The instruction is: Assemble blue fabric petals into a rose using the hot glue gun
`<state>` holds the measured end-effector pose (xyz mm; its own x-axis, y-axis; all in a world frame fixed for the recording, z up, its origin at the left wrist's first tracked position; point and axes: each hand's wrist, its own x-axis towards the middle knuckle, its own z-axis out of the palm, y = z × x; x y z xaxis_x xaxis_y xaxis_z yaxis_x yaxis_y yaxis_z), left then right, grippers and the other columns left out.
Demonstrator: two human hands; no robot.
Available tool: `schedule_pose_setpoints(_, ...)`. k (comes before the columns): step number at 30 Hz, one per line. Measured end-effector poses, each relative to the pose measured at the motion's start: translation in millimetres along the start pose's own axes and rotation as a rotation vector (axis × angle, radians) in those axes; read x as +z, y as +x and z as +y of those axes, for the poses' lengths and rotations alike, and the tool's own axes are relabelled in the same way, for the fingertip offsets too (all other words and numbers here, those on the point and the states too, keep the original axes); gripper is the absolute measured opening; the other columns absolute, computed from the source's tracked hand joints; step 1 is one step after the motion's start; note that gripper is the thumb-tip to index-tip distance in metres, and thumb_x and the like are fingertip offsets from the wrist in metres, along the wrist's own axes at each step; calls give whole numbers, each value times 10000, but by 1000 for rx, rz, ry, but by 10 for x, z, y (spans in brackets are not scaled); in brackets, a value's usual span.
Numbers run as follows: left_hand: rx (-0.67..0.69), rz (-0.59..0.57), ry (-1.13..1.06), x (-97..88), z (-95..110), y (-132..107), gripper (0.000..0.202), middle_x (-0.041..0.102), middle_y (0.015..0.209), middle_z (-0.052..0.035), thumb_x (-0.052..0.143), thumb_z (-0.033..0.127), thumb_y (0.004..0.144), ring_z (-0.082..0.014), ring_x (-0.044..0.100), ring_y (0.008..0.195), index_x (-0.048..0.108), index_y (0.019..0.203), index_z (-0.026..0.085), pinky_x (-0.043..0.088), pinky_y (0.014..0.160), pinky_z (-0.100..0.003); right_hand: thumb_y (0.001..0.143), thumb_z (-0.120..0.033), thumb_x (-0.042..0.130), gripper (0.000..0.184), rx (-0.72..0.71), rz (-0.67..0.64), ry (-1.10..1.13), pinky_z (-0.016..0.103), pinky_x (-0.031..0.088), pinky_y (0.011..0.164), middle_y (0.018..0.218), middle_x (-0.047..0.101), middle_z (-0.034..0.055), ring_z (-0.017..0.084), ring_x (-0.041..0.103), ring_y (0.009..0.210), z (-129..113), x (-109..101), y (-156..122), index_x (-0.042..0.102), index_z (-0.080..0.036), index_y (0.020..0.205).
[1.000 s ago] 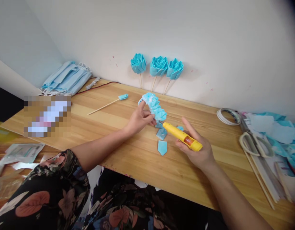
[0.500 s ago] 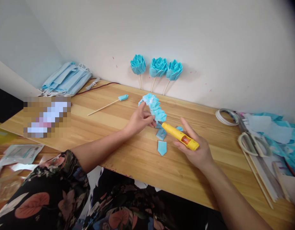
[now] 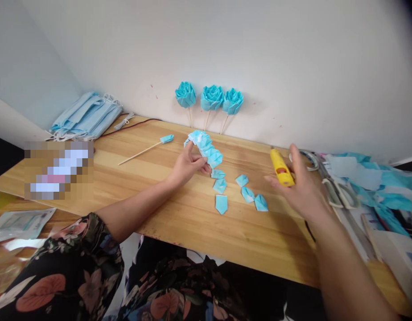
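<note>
My left hand (image 3: pixel 189 166) is closed on a curved strip of overlapping blue petals (image 3: pixel 206 147), folded from what looks like mask fabric. In my right hand (image 3: pixel 304 191) is a yellow glue gun (image 3: pixel 282 168), held over the right part of the table, apart from the petals. Just below the strip lie a few loose folded petals (image 3: pixel 221 204). Several more, among them a folded petal (image 3: pixel 248 195), rest to their right. A thin stick with a small blue bud (image 3: pixel 166 139) lies left of the strip.
Three blue flowers on sticks (image 3: pixel 212 98) lean against the wall. A stack of face masks (image 3: pixel 87 116) sits at the back left, near a blurred-out item (image 3: pixel 59 171). On the right are a roll of tape (image 3: pixel 313 160), scissors (image 3: pixel 339 195) and blue fabric scraps (image 3: pixel 386 178).
My right hand has carried the glue gun rightward, away from the petal strip, uncovering loose petals. My left hand still holds the strip. The view has shifted slightly.
</note>
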<state>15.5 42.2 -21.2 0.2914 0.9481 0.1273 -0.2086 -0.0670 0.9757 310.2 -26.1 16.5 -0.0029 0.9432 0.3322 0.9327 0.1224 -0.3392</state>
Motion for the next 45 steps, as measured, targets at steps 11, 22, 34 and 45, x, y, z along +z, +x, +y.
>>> schedule_pose_setpoints(11,53,-3,82,20,21,-30,479,681,670,29,644,240,819,-130,679,594,382,1211,156,537,578,-241,883,-318,630,462,-102,-191,-295,433,443,862,1286,628,230,363,593,1160,407,-344,11,599,-153,1313)
schedule_pose_setpoints(22,132,40,69,-5,-2,3,361,622,765,24,686,222,769,-96,633,638,482,1062,172,523,567,-212,939,-261,526,186,-254,-413,-187,296,390,599,974,745,78,259,681,890,-882,507,431,694,-223,1010)
schedule_pose_setpoints(34,55,37,33,15,24,-15,461,673,731,6,659,243,799,-131,669,622,439,1197,170,484,490,-195,892,-219,576,78,-171,-344,167,274,426,657,826,733,-7,177,671,751,-744,359,315,626,-230,833)
schedule_pose_setpoints(45,19,-10,90,40,-17,-41,475,682,716,12,664,273,807,-135,681,641,446,1216,171,497,517,-197,851,-297,624,160,-118,-215,500,307,517,700,832,744,8,180,694,750,-796,427,141,603,-237,998)
